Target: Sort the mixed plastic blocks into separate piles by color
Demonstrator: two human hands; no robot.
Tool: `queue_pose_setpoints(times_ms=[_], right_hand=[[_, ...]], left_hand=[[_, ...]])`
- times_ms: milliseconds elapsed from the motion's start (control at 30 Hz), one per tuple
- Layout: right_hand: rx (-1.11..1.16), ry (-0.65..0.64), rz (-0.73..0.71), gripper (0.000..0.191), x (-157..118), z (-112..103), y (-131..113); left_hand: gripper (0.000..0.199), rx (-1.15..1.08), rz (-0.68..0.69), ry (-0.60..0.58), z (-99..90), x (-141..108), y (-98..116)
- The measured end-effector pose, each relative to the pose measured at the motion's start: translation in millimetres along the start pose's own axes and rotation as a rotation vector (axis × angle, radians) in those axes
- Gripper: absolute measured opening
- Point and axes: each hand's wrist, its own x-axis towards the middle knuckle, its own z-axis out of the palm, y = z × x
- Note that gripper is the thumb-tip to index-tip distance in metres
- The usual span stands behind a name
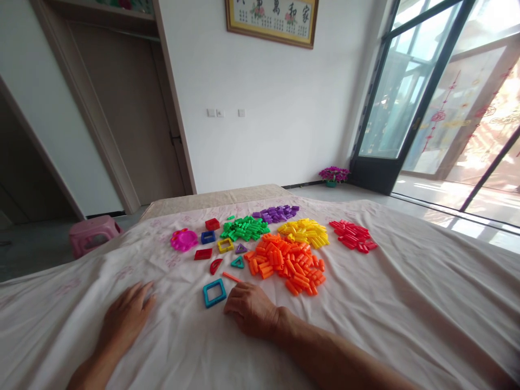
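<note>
My left hand [128,316] lies on the cloth at the left, fingers stretched out and holding nothing. Just right of a teal square frame [205,297], my right hand [249,309] rests with its fingers curled under; whatever they may hold is hidden. A thin orange stick [231,277] lies just beyond its knuckles. Past that hand spreads a pile of orange tube pieces [286,262]. Nearer the middle are a teal triangle [238,266], a red curved piece [216,266], a purple triangle [241,252] and a yellow square frame [220,249].
Green [246,228], purple [276,214], yellow [306,233] and red [353,236] piles lie farther back. To the left are a magenta flower-shaped piece [184,241], a blue square frame [208,241] and red blocks [203,254]. A pink stool [93,230] stands beyond the cloth [406,303].
</note>
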Motion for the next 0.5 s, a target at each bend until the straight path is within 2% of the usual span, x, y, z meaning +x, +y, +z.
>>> queue_pose_setpoints(times_ms=[200,333,400,500], right_hand=[[-0.001,-0.02,0.01,0.027,1.8,-3.1,-1.9],[-0.018,-0.025,0.001,0.028,2.8,-2.7,-1.1],[-0.021,-0.024,-0.006,0.028,3.2,-2.5,-0.7],[-0.028,-0.023,-0.02,0.028,4.1,-2.2,-0.1]], left_hand=[[0.056,-0.07,0.023,0.018,-2.2,0.8,2.3],[0.047,-0.241,0.036,0.05,-4.0,1.3,7.7],[0.044,-0.384,0.077,0.047,-6.8,0.4,18.4],[0.047,-0.585,0.166,0.02,-12.3,-3.8,48.3]])
